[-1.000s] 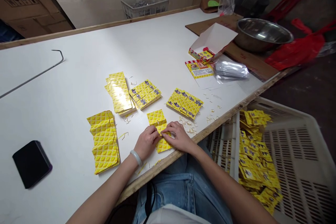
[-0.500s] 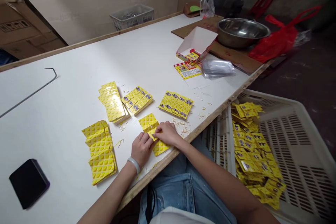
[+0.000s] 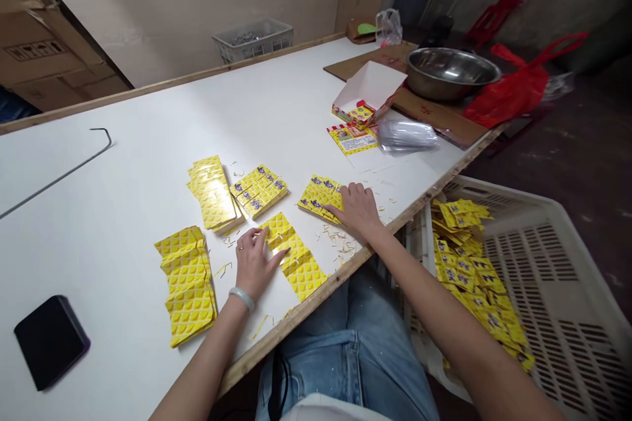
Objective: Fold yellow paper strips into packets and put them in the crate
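A yellow patterned card sheet (image 3: 302,270) lies flat at the table's front edge. My left hand (image 3: 254,262) rests along its left side, fingers apart, thumb and fingertips touching the sheet. Farther right, my right hand (image 3: 359,209) lies over the right end of a stack of yellow printed cards (image 3: 320,196), thumb at the near edge and fingers stretched across the top. Another printed stack (image 3: 260,189) sits behind the sheet, beside a taller pile of glossy yellow sheets (image 3: 212,194). Folded yellow sheets (image 3: 190,283) lie left of my left hand.
Thin paper scraps (image 3: 338,243) litter the front edge. A black phone-like object (image 3: 52,342) and a bent metal rod (image 3: 59,174) lie at left. Farther back are an open box (image 3: 370,89), clear plastic sleeves (image 3: 407,136) and a metal bowl (image 3: 451,72). A white crate (image 3: 538,210) holds yellow pieces below.
My right hand has left the flat yellow sheet and moved right onto the printed stack. The left hand has shifted slightly left and its fingers have spread, uncovering more of the sheet.
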Demonstrator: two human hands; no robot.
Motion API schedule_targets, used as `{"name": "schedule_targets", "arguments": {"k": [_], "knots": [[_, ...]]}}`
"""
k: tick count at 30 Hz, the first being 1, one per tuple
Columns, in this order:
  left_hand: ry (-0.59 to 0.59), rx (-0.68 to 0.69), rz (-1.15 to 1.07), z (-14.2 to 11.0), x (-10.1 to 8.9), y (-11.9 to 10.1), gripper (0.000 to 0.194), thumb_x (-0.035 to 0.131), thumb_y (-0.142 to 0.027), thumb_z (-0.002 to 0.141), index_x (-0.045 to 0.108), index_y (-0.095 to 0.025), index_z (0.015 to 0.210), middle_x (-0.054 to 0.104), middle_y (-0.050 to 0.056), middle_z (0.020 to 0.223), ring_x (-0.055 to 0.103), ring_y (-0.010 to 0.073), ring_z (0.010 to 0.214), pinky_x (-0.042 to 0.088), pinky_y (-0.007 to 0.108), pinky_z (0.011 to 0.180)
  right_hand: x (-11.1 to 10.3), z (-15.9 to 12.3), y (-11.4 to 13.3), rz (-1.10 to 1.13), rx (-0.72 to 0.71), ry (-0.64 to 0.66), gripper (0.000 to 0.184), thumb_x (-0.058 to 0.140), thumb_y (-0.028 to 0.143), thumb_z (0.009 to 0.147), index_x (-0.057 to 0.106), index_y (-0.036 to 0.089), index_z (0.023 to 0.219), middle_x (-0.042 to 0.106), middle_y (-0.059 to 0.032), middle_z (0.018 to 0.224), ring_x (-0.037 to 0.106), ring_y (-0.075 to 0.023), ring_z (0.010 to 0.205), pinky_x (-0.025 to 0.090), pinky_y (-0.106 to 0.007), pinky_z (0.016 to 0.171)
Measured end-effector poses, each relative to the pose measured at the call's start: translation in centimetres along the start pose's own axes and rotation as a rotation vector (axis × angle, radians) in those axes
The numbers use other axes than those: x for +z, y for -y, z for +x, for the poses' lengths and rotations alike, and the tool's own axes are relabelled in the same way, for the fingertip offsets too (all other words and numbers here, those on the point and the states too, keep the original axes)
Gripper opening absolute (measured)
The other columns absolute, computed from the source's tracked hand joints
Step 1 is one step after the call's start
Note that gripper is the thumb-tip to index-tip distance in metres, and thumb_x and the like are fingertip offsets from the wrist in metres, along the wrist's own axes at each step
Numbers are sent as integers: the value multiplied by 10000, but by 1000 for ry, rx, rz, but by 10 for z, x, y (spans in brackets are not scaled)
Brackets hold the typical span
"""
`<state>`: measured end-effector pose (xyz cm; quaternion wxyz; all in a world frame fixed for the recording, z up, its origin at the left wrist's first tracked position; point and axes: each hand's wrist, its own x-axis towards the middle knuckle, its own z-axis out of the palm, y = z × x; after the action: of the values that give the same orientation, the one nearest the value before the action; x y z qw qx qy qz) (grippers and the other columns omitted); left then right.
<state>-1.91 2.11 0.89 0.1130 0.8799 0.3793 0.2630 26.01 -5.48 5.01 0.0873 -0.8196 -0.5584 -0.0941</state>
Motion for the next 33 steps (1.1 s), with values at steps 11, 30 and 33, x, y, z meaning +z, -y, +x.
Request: {"name": "schedule_targets", "arguments": {"k": [11, 30, 33], "knots": [[32, 47, -133, 5, 10, 6, 176, 511, -237, 878, 678, -226, 931, 558, 76, 949, 476, 228, 898, 442, 396, 784, -29, -8, 45, 99, -129, 80, 315, 305, 282, 968, 572, 170, 843, 641, -68, 786, 540, -199, 736, 277, -336, 717], [48, -51, -398, -8, -1, 23, 80, 564, -178, 847, 636, -211, 833, 649, 35, 914, 547, 193, 897, 474, 369, 816, 6, -43, 120, 305, -291, 250, 196, 398, 225, 936, 532, 190, 797, 624, -29, 788, 528, -190, 792, 290, -315, 734], [44, -42, -351, -8, -1, 19, 92, 553, -193, 858, 644, -205, 856, 635, 50, 931, 524, 204, 921, 463, 380, 829, 2, -35, 122, 277, -284, 266, 182, 408, 220, 927, 535, 192, 800, 622, -27, 761, 537, -196, 770, 284, -325, 727]]}}
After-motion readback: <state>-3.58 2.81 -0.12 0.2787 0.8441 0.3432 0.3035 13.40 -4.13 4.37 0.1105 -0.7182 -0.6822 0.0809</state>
